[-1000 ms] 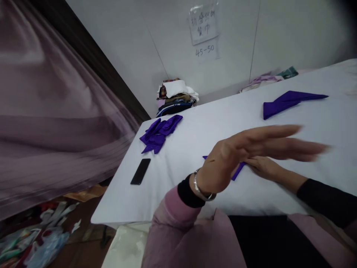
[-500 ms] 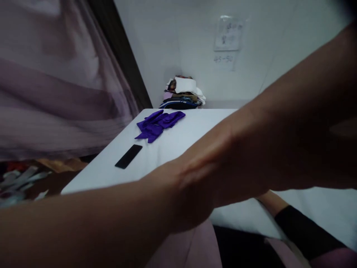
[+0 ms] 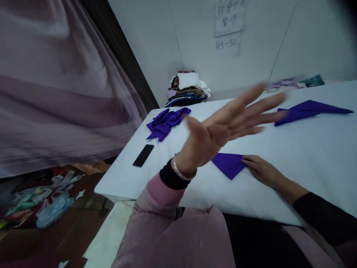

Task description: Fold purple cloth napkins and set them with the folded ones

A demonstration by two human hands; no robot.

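My left hand [image 3: 216, 134], with a bracelet at the wrist, is raised above the table in front of the camera. Its fingers are spread and it holds nothing; the fingertips are blurred. Beneath it a purple cloth napkin [image 3: 230, 165] lies on the white table, its front corner pointing toward me and part of it hidden behind my left hand. At that napkin's right end, my right hand [image 3: 260, 169] rests low on the table, pinching the edge between thumb and fingers. Farther right lies a second, folded purple napkin [image 3: 309, 109], long and pointed.
A crumpled heap of purple cloth [image 3: 164, 124] and a black phone [image 3: 143, 155] lie on the table's left side. Folded clothes [image 3: 188, 89] are stacked by the wall. A pinkish curtain [image 3: 55, 111] hangs at left, above plastic bags [image 3: 54, 208] on the floor.
The arm that crossed close before the camera has drawn back; my left hand now shows open above the table. My right hand and the napkins at right have come into sight.
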